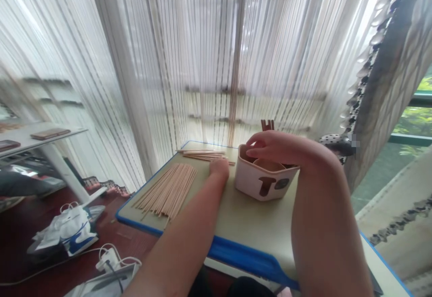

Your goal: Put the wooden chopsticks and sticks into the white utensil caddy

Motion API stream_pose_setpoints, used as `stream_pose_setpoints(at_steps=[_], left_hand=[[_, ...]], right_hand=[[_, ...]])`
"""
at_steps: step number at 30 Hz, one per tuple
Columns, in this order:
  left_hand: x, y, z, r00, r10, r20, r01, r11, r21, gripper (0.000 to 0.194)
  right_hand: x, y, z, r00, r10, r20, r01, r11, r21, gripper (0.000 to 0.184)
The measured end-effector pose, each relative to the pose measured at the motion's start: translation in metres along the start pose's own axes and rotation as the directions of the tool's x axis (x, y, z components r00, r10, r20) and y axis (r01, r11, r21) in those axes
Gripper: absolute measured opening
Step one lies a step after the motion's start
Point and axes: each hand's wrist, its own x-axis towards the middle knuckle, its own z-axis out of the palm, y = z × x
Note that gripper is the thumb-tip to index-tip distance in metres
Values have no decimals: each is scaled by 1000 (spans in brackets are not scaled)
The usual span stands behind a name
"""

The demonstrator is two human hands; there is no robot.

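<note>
My right hand (270, 144) bends over the rim of a white box-shaped holder (249, 181) with brown marks on its front. Its fingers are curled into the holder, and whatever they grip there is hidden. Dark brown stick ends (267, 125) rise behind that hand. Farther left, my left hand (219, 167) rests low over the table, closed, beside a small pile of thin wooden sticks (202, 154); its fingertips cannot be seen. A larger fanned bundle of pale wooden sticks (172, 189) lies on the table left of my left forearm.
The pale table (243, 225) has a raised blue edge. Sheer striped curtains (189, 63) hang right behind it. On the left stand a white shelf (67, 136), a white plastic bag (65, 227) and a power strip with cords (110, 261). A dotted dark object (334, 144) is at the right.
</note>
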Motion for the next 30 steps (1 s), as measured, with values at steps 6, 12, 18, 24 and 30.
stream_pose_setpoints(at_steps=[6,12,18,24,30], left_hand=[[2,1,-2,998,55,10,-55,998,22,32],[1,1,-5,998,54,-22,-53,998,33,32],[-2,1,-7,997,69,-21,-68,997,34,34],[0,1,-5,997,71,23,-71,997,31,31],[-1,0,-6,998,56,-13,-56,998,-7,29]], right_hand=[[-1,3,0,1000,-5,-10,5,1000,22,34],[-2,4,0,1000,-19,-8,19,999,39,35],[-2,5,-1,1000,-13,-2,13,999,40,37],[-1,4,0,1000,1,4,-1,1000,-5,38],[-5,1,-1,1000,17,-18,-18,999,-34,38]])
